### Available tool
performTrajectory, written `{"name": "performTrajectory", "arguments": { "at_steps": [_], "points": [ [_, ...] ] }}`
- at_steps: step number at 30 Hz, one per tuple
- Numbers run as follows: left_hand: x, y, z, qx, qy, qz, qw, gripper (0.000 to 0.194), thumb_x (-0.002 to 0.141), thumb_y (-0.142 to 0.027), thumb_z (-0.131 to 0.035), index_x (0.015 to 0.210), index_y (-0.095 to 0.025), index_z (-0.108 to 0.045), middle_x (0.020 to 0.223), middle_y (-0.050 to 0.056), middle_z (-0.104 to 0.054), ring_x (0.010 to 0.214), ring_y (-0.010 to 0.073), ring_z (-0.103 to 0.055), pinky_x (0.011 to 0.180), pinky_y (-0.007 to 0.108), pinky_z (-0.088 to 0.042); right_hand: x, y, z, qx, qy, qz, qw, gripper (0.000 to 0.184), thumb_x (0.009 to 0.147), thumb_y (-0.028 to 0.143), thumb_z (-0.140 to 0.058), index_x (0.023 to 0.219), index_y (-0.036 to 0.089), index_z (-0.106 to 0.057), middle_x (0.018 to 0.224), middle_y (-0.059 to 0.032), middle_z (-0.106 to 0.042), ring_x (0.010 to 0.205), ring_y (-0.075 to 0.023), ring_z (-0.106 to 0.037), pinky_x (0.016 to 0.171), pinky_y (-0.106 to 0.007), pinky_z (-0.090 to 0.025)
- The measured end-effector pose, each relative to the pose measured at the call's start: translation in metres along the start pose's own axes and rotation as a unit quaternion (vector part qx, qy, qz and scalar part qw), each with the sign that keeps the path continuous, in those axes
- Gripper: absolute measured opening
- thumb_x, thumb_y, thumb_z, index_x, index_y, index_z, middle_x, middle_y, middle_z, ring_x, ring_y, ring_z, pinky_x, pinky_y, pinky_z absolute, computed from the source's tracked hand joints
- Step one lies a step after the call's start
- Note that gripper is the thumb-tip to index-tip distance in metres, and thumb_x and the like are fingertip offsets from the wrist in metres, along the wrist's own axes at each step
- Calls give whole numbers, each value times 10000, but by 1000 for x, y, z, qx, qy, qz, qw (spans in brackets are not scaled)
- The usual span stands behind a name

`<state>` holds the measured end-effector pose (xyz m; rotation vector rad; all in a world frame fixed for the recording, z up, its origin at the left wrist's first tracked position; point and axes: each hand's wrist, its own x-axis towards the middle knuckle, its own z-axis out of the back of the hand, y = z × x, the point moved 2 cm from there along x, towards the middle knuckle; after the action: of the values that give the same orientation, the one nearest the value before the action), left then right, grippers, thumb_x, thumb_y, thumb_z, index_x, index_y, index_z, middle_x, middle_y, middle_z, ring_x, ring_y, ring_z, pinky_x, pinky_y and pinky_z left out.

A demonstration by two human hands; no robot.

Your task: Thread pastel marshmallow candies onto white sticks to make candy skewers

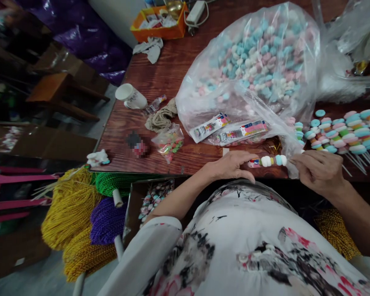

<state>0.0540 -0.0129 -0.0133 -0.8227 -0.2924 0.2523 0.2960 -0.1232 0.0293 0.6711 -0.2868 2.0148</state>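
Between my hands, just over the table's front edge, a marshmallow skewer [274, 160] with white, blue and yellow pieces lies roughly level. A small printed wrapper end [254, 163] shows at its left tip. My left hand [230, 165] is beside that tip, thumb and forefinger apart; its forefinger appears to touch the wrapper end, and its other fingers are partly hidden. On the right, my right hand [320, 170] has its fingers closed at the skewer's stick end, against clear plastic. Printed wrappers [240, 131] lie behind the skewer. More marshmallow skewers [342, 133] are piled at the right.
A large clear bag of marshmallows [259, 57] fills the back of the table [160, 78]. A mug [131, 96], a small candy bag [169, 142], coiled cord [163, 116] and an orange tray [158, 31] stand leftward. Yellow cord bundles [70, 209] are below the table.
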Motion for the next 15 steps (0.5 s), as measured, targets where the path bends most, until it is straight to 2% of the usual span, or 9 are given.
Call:
{"name": "performTrajectory", "arguments": {
  "at_steps": [5, 8, 11, 15],
  "points": [
    [6, -1, -15, 19, -5, 57, 998, 454, 849, -524, -626, 1075, -129, -627, 968, 85, -700, 877, 175, -652, 748, 251, -455, 11, 16, -7, -8, 34, 37, 999, 124, 799, 98, -567, 879, 172, -627, 692, -24, -660, 631, -156, -571, 612, -303, -384],
    [10, 0, -21, 50, 3, 89, 995, 487, 812, -567, -649, 1058, -148, -616, 943, 61, -703, 858, 179, -658, 721, 253, -450, 17, 25, -12, -27, 70, 34, 997, 108, 809, 111, -547, 830, 183, -625, 653, -12, -645, 598, -155, -556, 592, -311, -345],
    [10, -3, -24, 94, 4, 92, 991, 548, 804, -545, -664, 1180, -160, -562, 1028, 80, -700, 965, 217, -662, 783, 283, -474, 21, 24, -14, 0, 94, -3, 996, 111, 827, 113, -537, 819, 185, -622, 699, -13, -677, 612, -146, -581, 589, -298, -343],
    [8, -9, -22, 148, -7, 104, 983, 720, 831, -235, -587, 1468, -123, -271, 1249, 163, -629, 1162, 265, -601, 907, 371, -483, 22, 13, -12, 38, 60, -68, 995, 91, 832, 123, -558, 856, 181, -623, 762, -13, -703, 662, -142, -616, 608, -278, -375]
  ]
}}
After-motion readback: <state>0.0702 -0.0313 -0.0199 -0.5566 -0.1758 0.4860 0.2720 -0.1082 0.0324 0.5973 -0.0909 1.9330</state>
